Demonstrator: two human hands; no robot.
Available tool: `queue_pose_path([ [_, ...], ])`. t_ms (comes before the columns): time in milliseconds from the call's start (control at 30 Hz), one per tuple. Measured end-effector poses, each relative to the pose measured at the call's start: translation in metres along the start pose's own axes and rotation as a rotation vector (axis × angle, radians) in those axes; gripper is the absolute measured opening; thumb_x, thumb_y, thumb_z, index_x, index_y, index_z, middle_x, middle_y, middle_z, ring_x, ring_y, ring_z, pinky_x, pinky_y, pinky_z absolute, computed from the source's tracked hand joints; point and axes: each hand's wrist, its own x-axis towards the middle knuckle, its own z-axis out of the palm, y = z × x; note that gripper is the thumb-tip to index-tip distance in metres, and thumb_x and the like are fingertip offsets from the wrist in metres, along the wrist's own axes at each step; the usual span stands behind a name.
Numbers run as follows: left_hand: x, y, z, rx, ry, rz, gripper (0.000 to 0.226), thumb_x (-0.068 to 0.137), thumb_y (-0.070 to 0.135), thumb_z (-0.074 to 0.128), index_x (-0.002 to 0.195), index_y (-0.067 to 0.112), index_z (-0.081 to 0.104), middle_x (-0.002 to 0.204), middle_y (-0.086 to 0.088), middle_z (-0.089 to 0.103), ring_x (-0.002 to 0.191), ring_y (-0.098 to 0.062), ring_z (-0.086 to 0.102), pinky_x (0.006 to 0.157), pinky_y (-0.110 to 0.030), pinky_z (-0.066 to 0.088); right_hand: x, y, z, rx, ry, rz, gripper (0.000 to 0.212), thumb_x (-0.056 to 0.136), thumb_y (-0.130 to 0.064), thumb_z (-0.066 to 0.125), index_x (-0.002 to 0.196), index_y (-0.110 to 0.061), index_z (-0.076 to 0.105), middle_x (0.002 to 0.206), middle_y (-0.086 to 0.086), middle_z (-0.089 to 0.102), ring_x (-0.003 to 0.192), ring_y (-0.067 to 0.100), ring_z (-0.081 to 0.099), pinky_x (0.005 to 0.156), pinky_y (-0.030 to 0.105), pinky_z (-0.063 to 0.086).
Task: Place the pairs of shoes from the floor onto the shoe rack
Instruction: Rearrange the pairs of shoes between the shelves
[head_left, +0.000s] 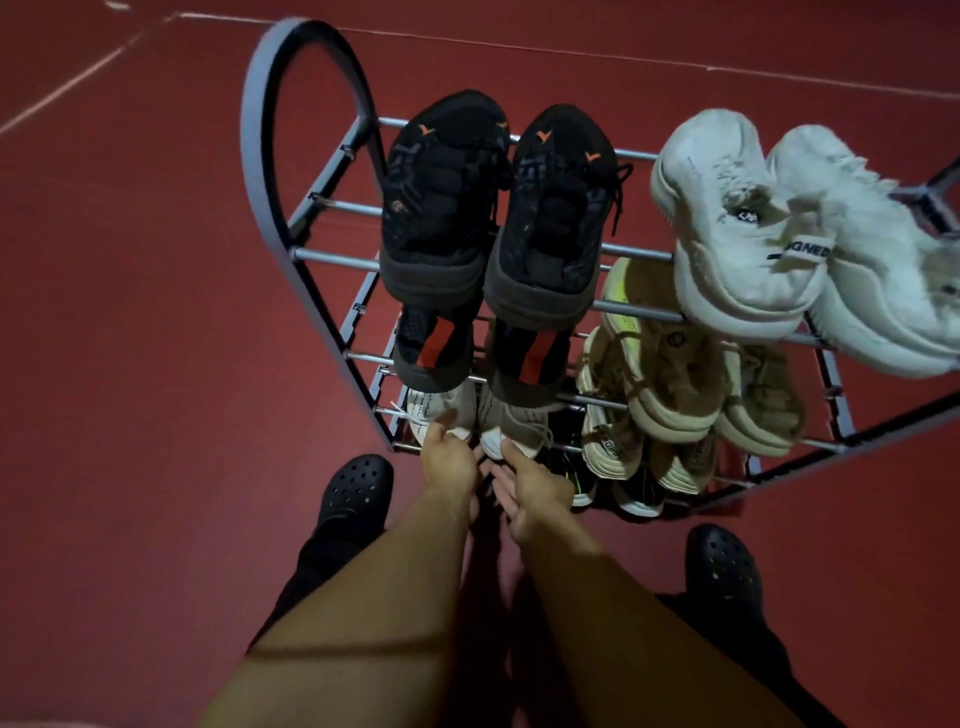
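a grey metal shoe rack with tubular rails and curved side frames (306, 249) is seen from above, standing on a dark red floor (130, 312). on its top tier a pair of black mesh sneakers with orange marks (493, 208) is set at the left, and a pair of chunky white sneakers with dark lettering on the heel tab (789, 234) is set at the right. on the tier below, a pair of black shoes with red heel stripes (483, 353) is placed at the left and a pair of worn cream and beige sneakers (696, 374) at the right. lower still, a pair of off-white knit sneakers (472, 415) is found at the left, with further cream shoes (639, 452) beside it; dark shoes with white soles (634, 499) are partly seen at the bottom.

both arms are stretched down to the off-white pair. the left hand (449, 457) is laid against the heel of the left shoe, its fingers spread and fairly straight. the right hand (535, 493) is held just in front of the right shoe's heel, fingers relaxed and apart, nothing being pinched. whether the right hand is touching the shoe cannot be told.

black perforated clogs (358, 488) are worn on both feet, which are planted on the floor either side of the arms.
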Motion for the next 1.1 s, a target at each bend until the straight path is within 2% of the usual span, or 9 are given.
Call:
queue_pose_path([
  [133,-0.012,0.002,-0.018,-0.017,-0.06,-0.018,0.035,0.098,0.025,0.049,0.132,0.017,0.057,0.104,-0.006,0.076,0.085,-0.02,0.075,0.069,-0.035,0.06,-0.017,-0.014,-0.002,-0.017,-0.159,0.196,0.013,0.089,-0.009,0.071,0.097,-0.001,0.063,0.116,0.018,0.062,0.084,0.018,0.065,0.088,0.031,0.055],
  [233,-0.035,-0.006,-0.023,0.021,-0.012,0.038,0.046,0.085,0.024,0.078,0.125,0.024,0.054,0.086,-0.006,0.076,0.073,-0.019,0.072,0.059,-0.029,0.056,-0.031,-0.006,-0.008,-0.041,-0.252,0.236,0.024,0.091,-0.011,0.069,0.114,-0.003,0.066,0.106,0.011,0.068,0.089,0.016,0.067,0.071,0.027,0.061],
  [367,-0.054,0.0,-0.033,0.053,0.028,0.085,0.063,0.072,0.015,0.088,0.125,0.018,0.053,0.091,-0.013,0.076,0.085,-0.023,0.074,0.076,-0.034,0.06,-0.05,0.013,-0.019,-0.173,-0.372,0.253,0.031,0.087,-0.019,0.074,0.117,-0.012,0.069,0.115,0.004,0.072,0.108,0.014,0.066,0.096,0.03,0.051],
  [467,-0.053,0.015,-0.05,0.222,0.014,0.107,0.057,0.072,0.007,0.087,0.12,0.018,0.058,0.092,-0.013,0.073,0.083,-0.023,0.072,0.069,-0.031,0.059,-0.07,0.014,-0.025,-0.257,-0.441,0.24,0.034,0.082,-0.026,0.078,0.112,-0.014,0.071,0.114,0.005,0.071,0.104,0.015,0.067,0.089,0.03,0.053],
  [533,-0.053,0.023,-0.064,0.331,0.018,0.119,0.061,0.064,0.012,0.091,0.118,0.017,0.064,0.098,-0.015,0.074,0.091,-0.028,0.073,0.083,-0.04,0.061,-0.079,0.012,-0.03,-0.431,-0.465,0.209,0.041,0.08,-0.038,0.08,0.113,-0.016,0.071,0.113,0.006,0.072,0.104,0.018,0.069,0.09,0.032,0.055],
  [700,-0.065,0.049,-0.097,0.459,-0.057,0.124,0.062,0.055,0.003,0.093,0.111,0.014,0.071,0.095,-0.013,0.077,0.087,-0.029,0.076,0.085,-0.042,0.061,-0.097,-0.001,-0.045,-1.037,-0.475,-0.101,0.051,0.072,-0.062,0.077,0.094,-0.016,0.076,0.082,-0.005,0.074,0.074,0.01,0.066,0.068,0.023,0.049],
  [833,-0.086,0.069,-0.117,0.53,-0.17,0.103,0.051,0.069,-0.015,0.08,0.116,0.0,0.067,0.089,-0.009,0.074,0.063,-0.012,0.074,0.056,-0.019,0.057,-0.094,-0.02,-0.064,-1.216,-0.375,-0.441,0.05,0.071,-0.059,0.08,0.052,-0.017,0.06,0.053,-0.008,0.058,0.051,0.008,0.053,0.056,0.024,0.041],
  [967,-0.088,0.083,-0.141,0.694,-0.267,0.138,0.039,0.073,-0.003,0.083,0.108,0.01,0.072,0.088,0.003,0.073,0.062,0.007,0.069,0.059,-0.003,0.049,-0.081,-0.031,-0.076,-1.08,-0.329,-0.635,0.043,0.068,-0.052,0.085,0.095,-0.024,0.067,0.093,-0.007,0.068,0.088,0.011,0.069,0.085,0.03,0.055],
  [1100,-0.08,0.081,-0.161,0.803,-0.35,0.111,0.046,0.066,0.004,0.089,0.11,0.014,0.076,0.099,0.001,0.079,0.1,-0.018,0.073,0.09,-0.021,0.055,-0.076,-0.035,-0.085,-1.514,-0.291,-0.894,0.062,0.069,-0.052,0.082,0.123,-0.036,0.057,0.13,-0.01,0.045,0.121,0.009,0.046,0.102,0.032,0.045],
])
